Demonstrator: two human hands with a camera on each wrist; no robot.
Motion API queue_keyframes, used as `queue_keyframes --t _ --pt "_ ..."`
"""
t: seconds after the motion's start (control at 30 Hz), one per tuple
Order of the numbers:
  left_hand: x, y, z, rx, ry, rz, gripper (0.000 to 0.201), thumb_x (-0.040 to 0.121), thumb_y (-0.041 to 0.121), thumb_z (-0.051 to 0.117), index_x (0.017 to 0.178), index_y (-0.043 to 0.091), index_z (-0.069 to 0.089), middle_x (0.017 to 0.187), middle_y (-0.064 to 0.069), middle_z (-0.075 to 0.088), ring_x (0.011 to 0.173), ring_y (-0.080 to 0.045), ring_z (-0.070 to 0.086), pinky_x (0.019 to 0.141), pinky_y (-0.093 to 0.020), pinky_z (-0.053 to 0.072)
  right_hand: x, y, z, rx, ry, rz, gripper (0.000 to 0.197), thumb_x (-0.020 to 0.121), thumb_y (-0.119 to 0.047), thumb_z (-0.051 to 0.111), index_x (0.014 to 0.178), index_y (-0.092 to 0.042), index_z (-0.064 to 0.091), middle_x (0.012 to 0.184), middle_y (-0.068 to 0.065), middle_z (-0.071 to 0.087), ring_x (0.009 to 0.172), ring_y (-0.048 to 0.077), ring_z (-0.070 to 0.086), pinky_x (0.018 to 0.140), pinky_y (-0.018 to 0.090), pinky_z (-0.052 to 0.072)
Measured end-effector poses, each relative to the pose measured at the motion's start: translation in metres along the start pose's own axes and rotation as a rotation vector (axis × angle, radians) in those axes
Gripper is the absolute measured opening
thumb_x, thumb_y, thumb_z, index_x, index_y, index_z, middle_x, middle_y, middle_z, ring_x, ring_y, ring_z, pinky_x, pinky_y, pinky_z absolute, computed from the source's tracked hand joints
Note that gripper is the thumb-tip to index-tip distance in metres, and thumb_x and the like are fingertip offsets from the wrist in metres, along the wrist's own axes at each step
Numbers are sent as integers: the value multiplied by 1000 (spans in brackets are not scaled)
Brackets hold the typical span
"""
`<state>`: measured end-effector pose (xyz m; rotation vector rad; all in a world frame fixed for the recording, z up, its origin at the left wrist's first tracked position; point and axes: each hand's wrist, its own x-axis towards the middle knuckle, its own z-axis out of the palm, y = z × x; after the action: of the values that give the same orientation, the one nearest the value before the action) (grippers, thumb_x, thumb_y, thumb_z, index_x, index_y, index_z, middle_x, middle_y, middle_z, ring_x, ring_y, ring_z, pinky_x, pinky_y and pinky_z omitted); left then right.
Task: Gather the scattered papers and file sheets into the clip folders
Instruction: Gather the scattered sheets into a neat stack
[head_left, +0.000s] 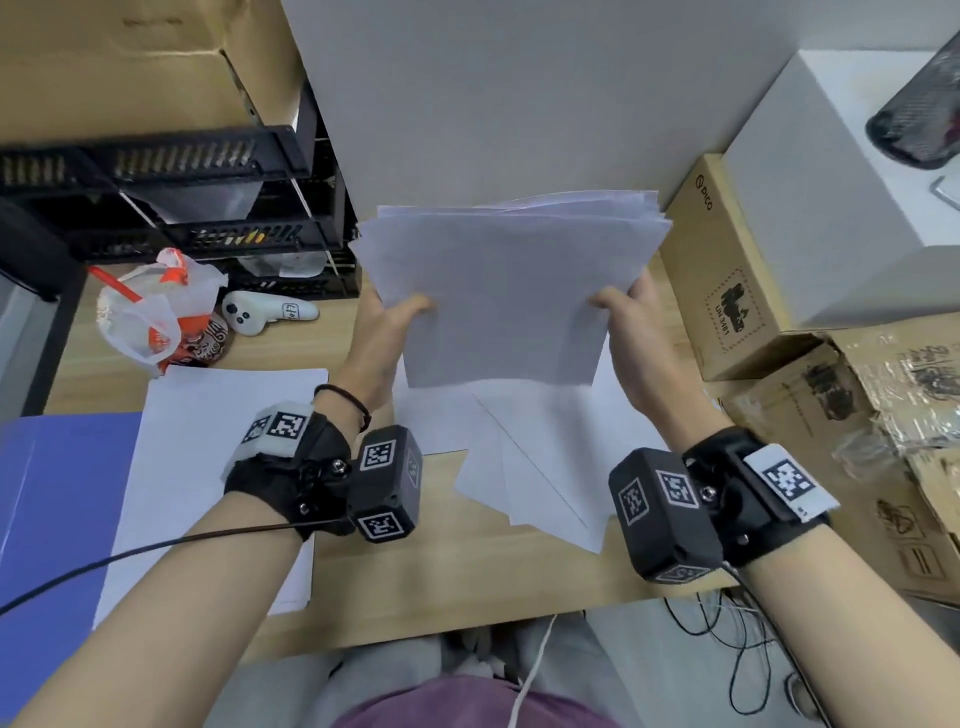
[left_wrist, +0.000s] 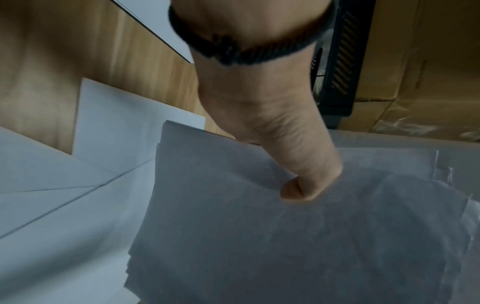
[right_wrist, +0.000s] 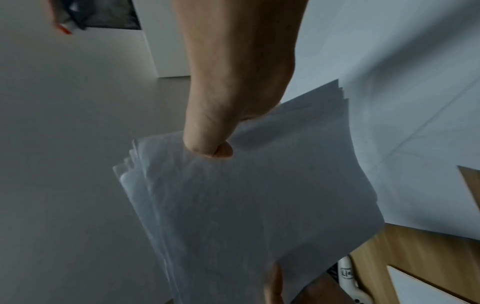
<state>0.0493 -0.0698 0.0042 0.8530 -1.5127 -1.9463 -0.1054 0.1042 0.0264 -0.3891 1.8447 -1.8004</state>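
Observation:
A stack of white sheets (head_left: 509, 291) is held upright above the wooden desk (head_left: 441, 582). My left hand (head_left: 395, 322) grips its left edge, thumb (left_wrist: 303, 181) pressed on the front sheet (left_wrist: 285, 246). My right hand (head_left: 623, 317) grips the right edge, thumb (right_wrist: 207, 144) on the front of the stack (right_wrist: 259, 195). The sheets' top edges are uneven. Loose sheets (head_left: 540, 467) lie on the desk under the stack. A blue folder (head_left: 57, 545) lies at the left with a white sheet (head_left: 208, 467) on it.
A black tray rack (head_left: 197, 208) stands at the back left with a cardboard box above it. A cup in a plastic bag (head_left: 156, 312) and a white controller (head_left: 265, 312) sit beside it. Cardboard boxes (head_left: 737, 280) crowd the right side.

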Motion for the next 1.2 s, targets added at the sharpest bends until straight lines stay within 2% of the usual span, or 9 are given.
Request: queue_keyframes --t 0.13,0.2,0.3,0.47,0.6,0.67,0.8,0.97,1.2 --pt "2 0 -8 174 -25 34 44 69 -8 50 108 7 62 96 0 66 90 -12 61 74 -17 50 -8 8 -5 -21 3 34 45 79 -5 48 123 -17 50 109 -6 62 95 2 59 77 15 44" --pt "0 -12 -9 320 -57 -41 51 71 -17 42 103 18 61 92 6 63 86 -7 57 69 -15 47 -14 27 -6 -43 -42 122 40 88 -10 50 127 -20 50 117 -8 61 103 2 56 80 18 41" --pt "-2 -27 -8 371 -88 -143 49 74 -19 39 108 13 55 94 4 59 84 -4 53 68 -18 43 -18 46 -4 -85 -117 214 42 98 -17 47 139 -24 45 133 -8 57 118 3 51 83 19 40" --pt "0 -31 -7 287 29 -120 49 75 -16 41 109 14 58 100 2 62 86 -3 54 68 -16 45 -8 46 -7 -83 -17 245 39 97 -13 46 135 -18 45 127 -8 55 104 -9 48 84 17 39" --pt "1 -35 4 259 44 -131 41 76 -18 39 94 14 58 85 5 57 80 -7 49 66 -18 41 2 50 -1 -128 -67 240 41 92 -4 46 131 -17 48 127 -4 59 111 4 52 82 18 38" --pt "3 -39 6 250 56 -146 42 76 -17 41 105 9 57 92 3 59 82 -4 52 65 -14 42 9 56 -2 -153 -60 246 47 89 -3 45 133 -17 47 132 0 58 118 13 51 88 24 40" --pt "6 -51 0 218 74 -201 52 81 -13 43 128 9 49 116 0 60 101 -9 55 72 -14 44 16 64 -14 -179 -86 291 48 92 -5 43 138 -20 45 136 -5 54 121 11 47 94 26 35" --pt "12 -45 19 159 150 -163 32 90 -3 41 108 15 59 100 8 63 87 -1 58 65 -5 45 34 57 -8 -176 -147 289 46 99 -11 37 143 -22 40 138 -9 50 128 11 42 103 30 29" --pt "28 -47 22 124 279 -102 40 87 -5 43 123 4 57 114 0 66 101 -9 60 78 -12 47 65 48 -9 -162 -185 242 46 92 -8 43 136 -21 48 132 -6 58 121 12 51 96 27 40"
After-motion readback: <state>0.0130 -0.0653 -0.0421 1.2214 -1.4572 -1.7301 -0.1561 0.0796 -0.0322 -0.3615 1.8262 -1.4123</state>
